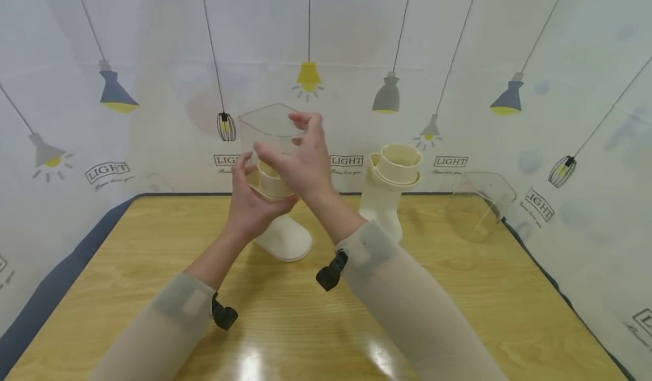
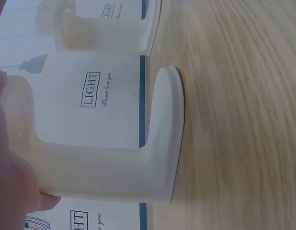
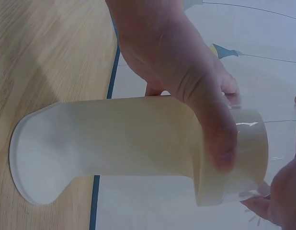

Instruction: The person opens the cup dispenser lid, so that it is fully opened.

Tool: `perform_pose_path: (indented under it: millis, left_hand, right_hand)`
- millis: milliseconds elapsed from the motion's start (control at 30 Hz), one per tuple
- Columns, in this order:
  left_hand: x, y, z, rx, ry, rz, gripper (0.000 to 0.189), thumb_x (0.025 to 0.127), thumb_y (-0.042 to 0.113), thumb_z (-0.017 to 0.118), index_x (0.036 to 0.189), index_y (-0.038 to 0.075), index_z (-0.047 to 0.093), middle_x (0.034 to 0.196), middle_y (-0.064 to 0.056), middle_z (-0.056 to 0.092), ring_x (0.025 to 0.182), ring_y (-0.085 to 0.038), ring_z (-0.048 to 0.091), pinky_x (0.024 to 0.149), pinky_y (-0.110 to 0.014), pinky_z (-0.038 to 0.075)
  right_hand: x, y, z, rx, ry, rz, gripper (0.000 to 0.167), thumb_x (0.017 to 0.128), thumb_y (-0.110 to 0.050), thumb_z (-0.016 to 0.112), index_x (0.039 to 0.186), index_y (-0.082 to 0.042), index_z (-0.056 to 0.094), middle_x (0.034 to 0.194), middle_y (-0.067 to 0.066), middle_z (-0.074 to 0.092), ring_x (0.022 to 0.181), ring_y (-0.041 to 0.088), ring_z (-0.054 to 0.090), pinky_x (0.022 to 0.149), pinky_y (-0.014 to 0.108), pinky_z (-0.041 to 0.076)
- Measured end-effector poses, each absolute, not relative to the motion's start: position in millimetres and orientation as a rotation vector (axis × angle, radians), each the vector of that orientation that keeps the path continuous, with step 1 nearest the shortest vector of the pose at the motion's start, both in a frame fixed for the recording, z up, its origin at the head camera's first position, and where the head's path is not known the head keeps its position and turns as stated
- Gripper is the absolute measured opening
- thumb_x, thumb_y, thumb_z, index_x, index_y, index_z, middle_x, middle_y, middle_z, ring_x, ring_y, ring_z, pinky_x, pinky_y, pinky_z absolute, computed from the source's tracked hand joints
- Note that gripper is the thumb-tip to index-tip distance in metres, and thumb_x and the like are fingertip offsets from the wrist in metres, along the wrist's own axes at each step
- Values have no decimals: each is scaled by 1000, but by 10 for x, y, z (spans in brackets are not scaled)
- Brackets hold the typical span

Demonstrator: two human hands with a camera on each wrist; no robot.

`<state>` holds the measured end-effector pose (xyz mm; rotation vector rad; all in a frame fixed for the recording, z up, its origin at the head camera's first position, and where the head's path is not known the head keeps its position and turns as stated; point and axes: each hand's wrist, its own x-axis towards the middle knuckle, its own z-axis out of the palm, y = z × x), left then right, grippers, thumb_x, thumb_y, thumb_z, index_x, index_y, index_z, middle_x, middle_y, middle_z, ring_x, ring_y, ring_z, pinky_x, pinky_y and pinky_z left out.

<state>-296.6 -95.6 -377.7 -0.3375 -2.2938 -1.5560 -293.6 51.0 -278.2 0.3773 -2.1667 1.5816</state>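
My left hand (image 1: pixel 254 208) grips the cream ring-shaped top of a stand (image 1: pixel 285 239), its fingers curled round the collar. The stand is upright, with its rounded white foot low at the table. A clear plastic container (image 1: pixel 262 129) with a flared rim sits over the cream cup part of the collar. My right hand (image 1: pixel 308 163) holds this container from the right side, thumb and fingers spread round its wall. In the right wrist view, the thumb of the left hand (image 3: pixel 196 96) lies across the collar, and the right hand (image 3: pixel 284 196) shows at the edge.
A matching cream stand (image 1: pixel 379 200) with a round cup on top stands upright to the right. Farther right, another clear container (image 1: pixel 479 205) is on the wooden table (image 1: pixel 285 324). Printed fabric (image 1: pixel 351 35) closes in the back and sides.
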Motion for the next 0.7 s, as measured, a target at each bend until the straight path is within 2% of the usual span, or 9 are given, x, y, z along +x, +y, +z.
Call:
perform_pose_path:
  millis: [67,267,533,700]
  left_hand:
    - [-2967,-959,-3783,-338,-2287,-1559,125,75,34,102,166,29,17,163,-21,39,145,-36,48,114,-59,50]
    - [-2969,-990,-3785,-364,-2262,-1555,123,74,30,103,164,30,20,161,-23,41,142,-36,50,112,-57,51]
    - [-2994,-956,-3775,-387,-2253,-1571,124,74,27,103,165,27,19,158,-22,42,137,-35,54,109,-56,55]
    - [-3007,-941,-3793,-391,-2240,-1580,125,73,27,103,165,26,19,156,-22,43,134,-34,55,108,-54,55]
  right_hand:
    - [-2932,501,-2788,380,-2177,1556,82,84,-42,92,148,-20,46,157,-3,54,130,25,61,99,45,58]
    - [-2900,474,-2779,382,-2203,1486,83,83,-43,91,149,-20,46,157,1,53,132,29,62,100,46,58]
    - [-2924,531,-2735,347,-2215,1490,84,85,-45,93,149,-18,45,155,0,55,127,23,63,102,41,58]
    - [-2910,537,-2707,324,-2228,1510,84,84,-45,93,150,-20,46,156,1,54,129,25,63,101,44,59]
